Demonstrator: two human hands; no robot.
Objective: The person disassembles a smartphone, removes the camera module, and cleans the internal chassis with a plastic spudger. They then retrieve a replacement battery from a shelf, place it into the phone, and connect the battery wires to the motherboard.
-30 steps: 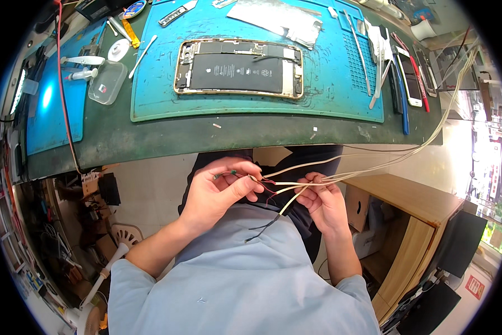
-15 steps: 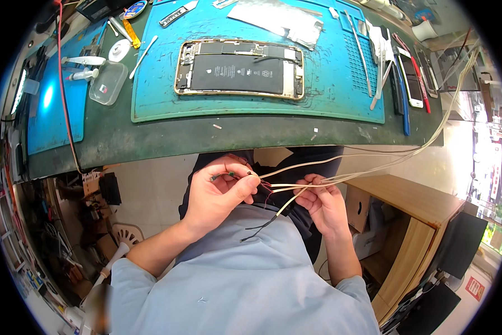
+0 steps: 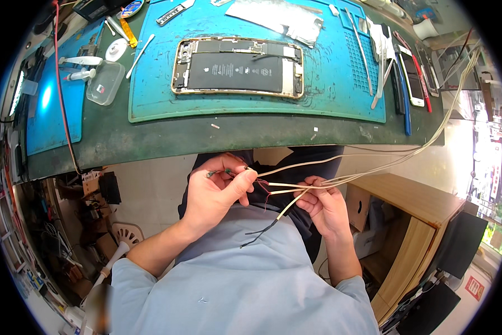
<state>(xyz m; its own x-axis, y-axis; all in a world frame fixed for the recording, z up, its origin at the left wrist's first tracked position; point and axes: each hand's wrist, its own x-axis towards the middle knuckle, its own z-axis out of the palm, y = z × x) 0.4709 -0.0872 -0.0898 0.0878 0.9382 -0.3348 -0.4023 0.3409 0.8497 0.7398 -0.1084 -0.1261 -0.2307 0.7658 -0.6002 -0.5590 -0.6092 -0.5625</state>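
Note:
Over my lap, in front of the bench edge, I hold several cream-coloured cables (image 3: 351, 177) that come in from the right. My left hand (image 3: 217, 187) pinches the end of one cable, with thin red wires and small green tips showing at its fingers. My right hand (image 3: 324, 206) is closed round the bundle a little farther along. One cable hangs down between the hands and ends in two black leads (image 3: 256, 231). On the bench beyond lies an opened smartphone (image 3: 237, 67), its black battery facing up.
The phone rests on a blue work mat (image 3: 206, 109) on the dark green bench (image 3: 178, 134). Tweezers (image 3: 380, 84), a white phone (image 3: 412, 78) and pens lie at the right. A clear plastic box (image 3: 105, 84) and syringes (image 3: 80, 74) are at the left. A wooden cabinet (image 3: 407, 201) stands beside my right arm.
My left hand has shifted very slightly left with the cable end, and the hanging black leads have moved a little. My right hand keeps its place and grip.

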